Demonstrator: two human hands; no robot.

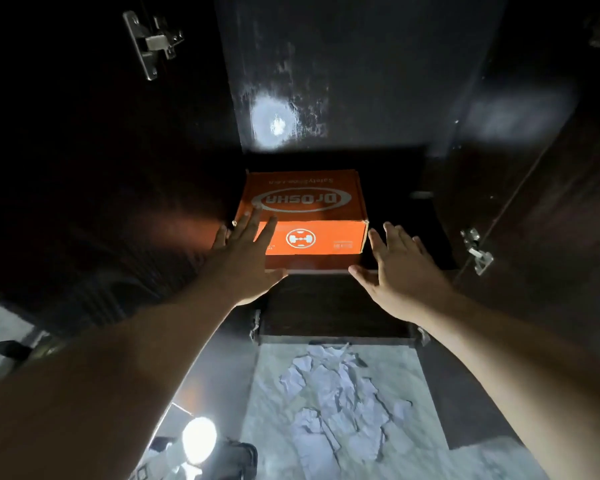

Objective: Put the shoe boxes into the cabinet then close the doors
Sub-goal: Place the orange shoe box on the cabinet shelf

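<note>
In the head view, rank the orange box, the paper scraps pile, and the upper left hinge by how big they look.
1. Paper scraps, nearer the camera, so unsure against the box
2. Orange box
3. Hinge

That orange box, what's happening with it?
A person is putting the orange shoe box into a dark cabinet. The left hand rests flat against its front left corner, and the right hand is open just beside it, not touching. Both doors look open, with scraps of paper on the floor.
</note>
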